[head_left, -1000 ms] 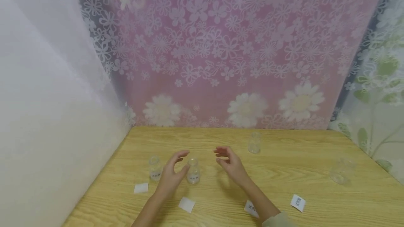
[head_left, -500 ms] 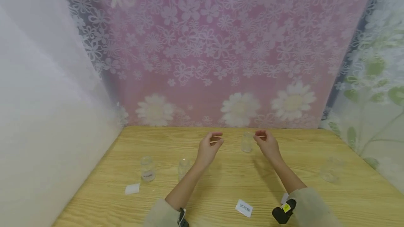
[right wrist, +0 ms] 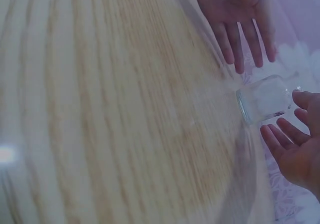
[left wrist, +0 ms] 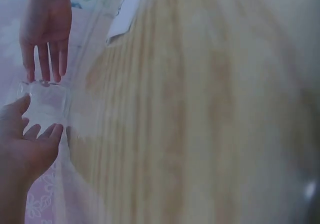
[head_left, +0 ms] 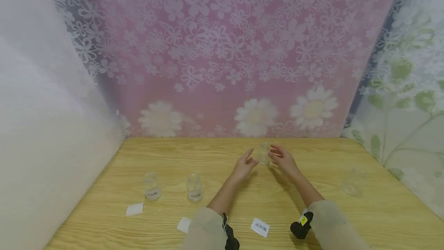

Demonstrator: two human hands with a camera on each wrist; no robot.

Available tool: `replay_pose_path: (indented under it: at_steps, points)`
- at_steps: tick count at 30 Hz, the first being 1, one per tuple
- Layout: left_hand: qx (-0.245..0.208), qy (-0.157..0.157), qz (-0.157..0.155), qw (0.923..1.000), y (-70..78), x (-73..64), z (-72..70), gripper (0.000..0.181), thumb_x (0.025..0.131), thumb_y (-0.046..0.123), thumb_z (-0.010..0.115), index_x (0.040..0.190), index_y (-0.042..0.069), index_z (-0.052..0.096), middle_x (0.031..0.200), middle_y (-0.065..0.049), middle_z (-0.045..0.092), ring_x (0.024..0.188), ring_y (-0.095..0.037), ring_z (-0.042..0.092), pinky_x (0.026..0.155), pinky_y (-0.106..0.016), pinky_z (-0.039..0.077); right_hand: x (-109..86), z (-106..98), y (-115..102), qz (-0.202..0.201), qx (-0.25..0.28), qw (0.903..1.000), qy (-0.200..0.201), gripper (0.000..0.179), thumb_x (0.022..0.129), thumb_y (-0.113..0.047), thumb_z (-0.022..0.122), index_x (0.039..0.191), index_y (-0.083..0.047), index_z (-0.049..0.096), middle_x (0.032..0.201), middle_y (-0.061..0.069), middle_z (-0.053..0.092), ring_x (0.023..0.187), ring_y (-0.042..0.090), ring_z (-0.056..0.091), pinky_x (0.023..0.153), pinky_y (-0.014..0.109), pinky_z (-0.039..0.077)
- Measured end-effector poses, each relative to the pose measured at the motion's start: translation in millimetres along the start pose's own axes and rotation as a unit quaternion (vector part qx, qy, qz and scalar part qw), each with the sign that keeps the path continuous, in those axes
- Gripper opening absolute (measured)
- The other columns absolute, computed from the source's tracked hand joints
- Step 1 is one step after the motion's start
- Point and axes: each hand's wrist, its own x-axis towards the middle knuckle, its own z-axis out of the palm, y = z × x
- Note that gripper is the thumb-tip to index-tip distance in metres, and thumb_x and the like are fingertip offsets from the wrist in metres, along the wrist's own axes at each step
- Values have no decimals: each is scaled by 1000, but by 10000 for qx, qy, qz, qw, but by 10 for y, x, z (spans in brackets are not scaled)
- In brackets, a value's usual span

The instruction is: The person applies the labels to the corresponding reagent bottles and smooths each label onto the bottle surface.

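A clear glass reagent bottle (head_left: pixel 263 157) stands upright near the table's back edge, between the two hands. My left hand (head_left: pixel 241 168) is to its left, with the fingers extended and the thumb apart. Close by on the right is my right hand (head_left: pixel 285 162), its thumb and fingers around the bottle's side without a plain grip. Both hands (right wrist: pixel 300 154) also show about the bottle (right wrist: pixel 265 99) in the right wrist view. Whether any fingertip touches the glass is hard to tell. Toward the left stand two bottles with printed labels, one outer (head_left: pixel 152 186) and one inner (head_left: pixel 195 187).
Another clear bottle (head_left: pixel 354 182) is at the right side. A printed card (head_left: pixel 260 227) lies in front, with blank-faced white pieces (head_left: pixel 134 209) to the left. Another card is partly hidden by the right wrist camera (head_left: pixel 301 227). Patterned curtains (head_left: pixel 215 49) surround the wooden table (head_left: pixel 166 157).
Both hands have moved from the labelled bottle at the left to the back bottle, and have come closer together around it. The view has shifted slightly right.
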Motion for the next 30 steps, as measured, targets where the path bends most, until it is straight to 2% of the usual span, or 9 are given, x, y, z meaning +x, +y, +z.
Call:
replay_pose_path:
  at_steps: [4, 8, 11, 16, 20, 23, 30]
  points:
    - [247, -584, 16, 9980, -24, 29, 9, 56, 97, 19, 49, 145, 9, 23, 139, -27, 31, 126, -38, 33, 96, -50, 34, 7, 19, 15, 93, 62, 9999, -92, 50, 98, -20, 48, 138, 5, 30, 133, 33, 34, 118, 47, 38, 91, 47, 41]
    - [181, -675, 7, 9976, -28, 51, 38, 55, 97, 19, 49, 145, 10, 24, 139, -25, 33, 126, -35, 34, 96, -48, 35, 7, 33, 33, 120, 178, 9997, -71, 50, 97, -19, 48, 138, 4, 30, 134, 32, 34, 119, 46, 38, 90, 47, 42]
    - [66, -507, -12, 9987, -31, 56, 48, 52, 97, 17, 49, 144, 11, 29, 140, -20, 34, 125, -34, 37, 95, -47, 37, 7, 45, 37, 100, 208, 9997, 4, 48, 97, -17, 48, 137, 4, 31, 132, 32, 35, 118, 46, 39, 89, 47, 42]
    - [-93, -5, 77, 9999, -56, 62, 71, 44, 94, 13, 54, 135, 7, 41, 136, -12, 41, 115, -29, 47, 88, -39, 45, -11, 71, 29, 99, 208, 9997, 115, 46, 96, -15, 50, 134, 6, 34, 129, 34, 38, 114, 47, 42, 87, 45, 45]
    - [-10, 344, 237, 9991, -67, 60, 105, 40, 91, 9, 57, 130, 5, 47, 126, -14, 49, 105, -27, 53, 81, -35, 49, -50, 87, 18, 82, 194, 9997, 108, 45, 96, -15, 51, 133, 6, 36, 127, 34, 40, 112, 47, 44, 85, 43, 47]
    - [-8, 444, 297, 9986, -63, 48, 118, 41, 90, 7, 58, 130, 5, 47, 121, -15, 50, 100, -27, 54, 79, -33, 49, -86, 99, 10, 51, 176, 9998, 74, 44, 96, -14, 51, 133, 5, 36, 127, 34, 40, 112, 47, 44, 85, 42, 47]
    - [229, 742, 456, 9959, -34, -30, 121, 36, 90, 14, 61, 124, 4, 54, 111, -14, 52, 92, -22, 54, 74, -32, 50, -187, 134, -25, 140, 223, 9997, -20, 46, 95, -17, 52, 133, 4, 37, 127, 32, 41, 112, 45, 45, 85, 42, 47]
